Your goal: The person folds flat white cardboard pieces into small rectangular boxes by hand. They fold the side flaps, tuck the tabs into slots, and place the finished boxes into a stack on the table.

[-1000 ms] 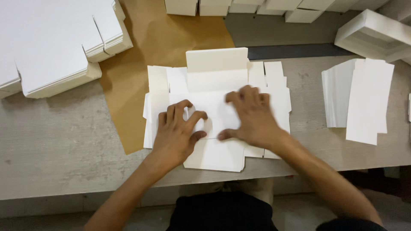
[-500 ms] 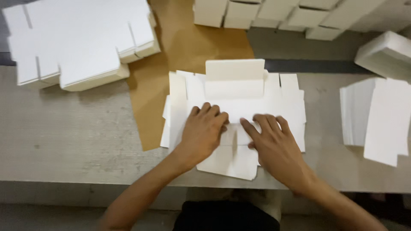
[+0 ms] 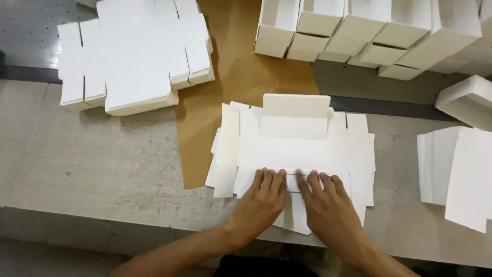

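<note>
White card, a die-cut box blank [image 3: 294, 151], lies flat near the front edge of the grey counter [image 3: 102, 174], its long axis running left to right and its far flap folded upright, pointing away from the person. Both hands press side by side on the near fold: the left hand [image 3: 261, 197] and the right hand [image 3: 328, 205] lie palm-down, fingers [image 3: 271, 177] stretched flat on the card, gripping nothing. The blank's left end overlaps a brown paper sheet [image 3: 241, 77]. Bare counter lies open to the left. A stack of flat blanks [image 3: 133, 56] sits at far left, folded white boxes [image 3: 369, 36] line the back, and loose white sheets [image 3: 456, 169] rest at right, apart from the blank.
</note>
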